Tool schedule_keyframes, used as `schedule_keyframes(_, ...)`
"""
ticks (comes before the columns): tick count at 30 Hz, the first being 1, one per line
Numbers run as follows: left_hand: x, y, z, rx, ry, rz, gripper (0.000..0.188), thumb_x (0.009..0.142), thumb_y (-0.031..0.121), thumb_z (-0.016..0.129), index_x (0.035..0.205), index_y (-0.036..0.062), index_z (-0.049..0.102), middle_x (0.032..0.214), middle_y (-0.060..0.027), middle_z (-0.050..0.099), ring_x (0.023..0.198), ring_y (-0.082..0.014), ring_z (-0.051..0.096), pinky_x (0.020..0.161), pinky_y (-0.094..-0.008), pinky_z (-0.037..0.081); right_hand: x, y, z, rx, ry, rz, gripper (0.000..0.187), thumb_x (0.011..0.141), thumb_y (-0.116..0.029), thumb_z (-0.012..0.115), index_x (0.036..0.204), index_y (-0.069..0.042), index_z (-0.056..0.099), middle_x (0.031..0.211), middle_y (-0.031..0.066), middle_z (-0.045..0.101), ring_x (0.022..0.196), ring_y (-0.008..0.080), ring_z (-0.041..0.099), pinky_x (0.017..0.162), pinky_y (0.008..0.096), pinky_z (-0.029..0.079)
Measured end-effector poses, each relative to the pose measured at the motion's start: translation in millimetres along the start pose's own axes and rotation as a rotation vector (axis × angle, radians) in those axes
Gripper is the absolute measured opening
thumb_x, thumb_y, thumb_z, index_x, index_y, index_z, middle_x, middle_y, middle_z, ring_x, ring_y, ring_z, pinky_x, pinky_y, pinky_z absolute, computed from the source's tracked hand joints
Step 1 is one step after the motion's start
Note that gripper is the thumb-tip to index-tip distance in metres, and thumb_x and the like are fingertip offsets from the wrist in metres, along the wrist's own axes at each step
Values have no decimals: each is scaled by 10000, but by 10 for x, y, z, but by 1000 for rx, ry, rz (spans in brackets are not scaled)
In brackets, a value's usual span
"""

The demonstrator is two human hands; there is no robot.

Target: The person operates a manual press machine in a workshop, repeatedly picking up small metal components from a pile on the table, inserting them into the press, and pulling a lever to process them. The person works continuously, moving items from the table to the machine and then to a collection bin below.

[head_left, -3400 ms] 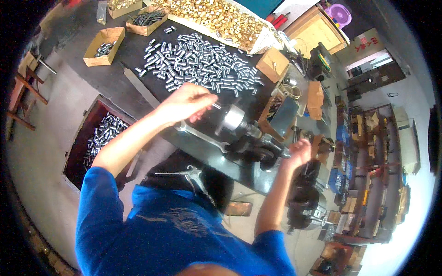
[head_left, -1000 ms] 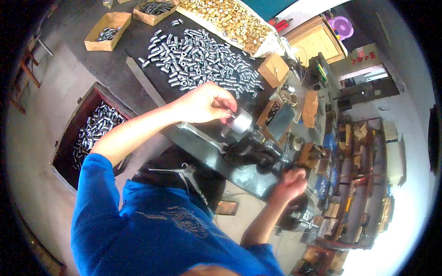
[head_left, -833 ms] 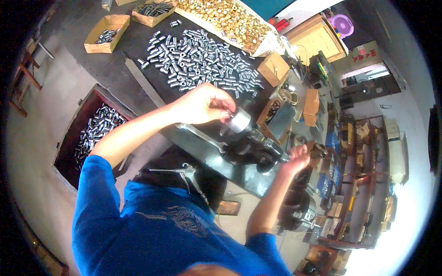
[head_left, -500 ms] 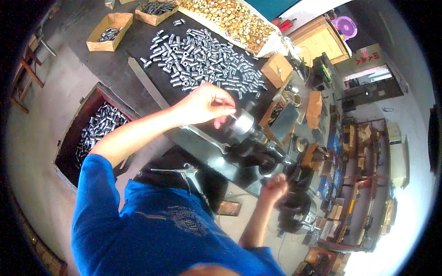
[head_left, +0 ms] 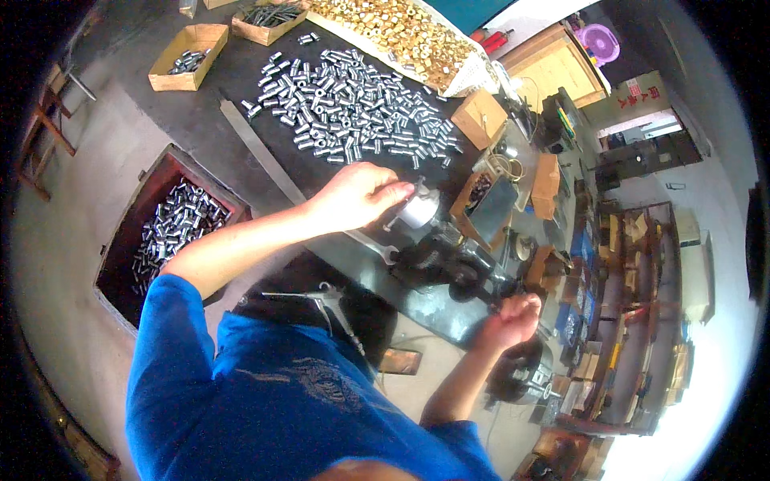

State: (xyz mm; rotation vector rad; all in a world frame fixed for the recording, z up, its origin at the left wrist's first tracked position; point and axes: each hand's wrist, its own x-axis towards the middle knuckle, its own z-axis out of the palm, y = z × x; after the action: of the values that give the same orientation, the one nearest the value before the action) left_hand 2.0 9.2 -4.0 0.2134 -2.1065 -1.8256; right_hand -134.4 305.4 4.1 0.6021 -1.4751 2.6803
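Note:
My left hand (head_left: 365, 196) is closed at the near side of a bright metal cylinder (head_left: 421, 210), which looks like the chuck of a small bench machine (head_left: 453, 268). A thin bar shows by its fingertips; what they pinch is mostly hidden. At the machine's right end, my right hand (head_left: 517, 317) is curled into a fist beside a dark shaft. Whatever it grips is covered by the fingers. An open-ended wrench (head_left: 375, 245) lies just below the chuck. Beyond my left hand spreads a pile of short shiny metal sleeves (head_left: 345, 108).
A bin (head_left: 228, 195) of metal sleeves stands left below the bench. Brass-coloured pieces (head_left: 401, 36) cover a sheet at the back. Cardboard boxes (head_left: 480, 119) and a long flat bar (head_left: 261, 152) lie on the bench. An air blow gun (head_left: 321, 301) is near my body; shelving (head_left: 626, 321) stands right.
My right hand has moved right and slightly up along the machine. My left hand has shifted slightly and stays closed by the chuck, where a thin bar now shows more clearly.

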Motion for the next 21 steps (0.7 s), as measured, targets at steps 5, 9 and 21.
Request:
schedule_keyframes(5, 1, -20, -30, -210, -16, -89, 451, 890, 386, 449, 594, 48, 490, 438, 17, 437, 374, -48, 413, 361, -217, 353, -144, 22, -98, -28, -8, 35, 171, 848, -144, 389, 733, -50, 473, 536, -23, 347, 411, 43, 246, 333, 179, 166)
schedule_keyframes(9, 2, -5, 34, -36, 124, -15, 445, 888, 346, 466, 566, 39, 482, 407, -31, 421, 349, -103, 407, 359, -265, 338, -180, 28, -101, -17, 66, 110, 167, 837, -148, 386, 730, -53, 472, 540, -16, 365, 409, 42, 250, 331, 180, 167)
schedule_keyframes(21, 33, -59, 103, 444, 356, 361, 424, 865, 219, 504, 512, 3, 411, 434, -156, 330, 343, -266, 343, 371, -362, 280, 581, 283, 152, -26, 178, 55, 143, 773, -184, 428, 738, -59, 489, 565, -31, 349, 441, 46, 255, 360, 200, 178)
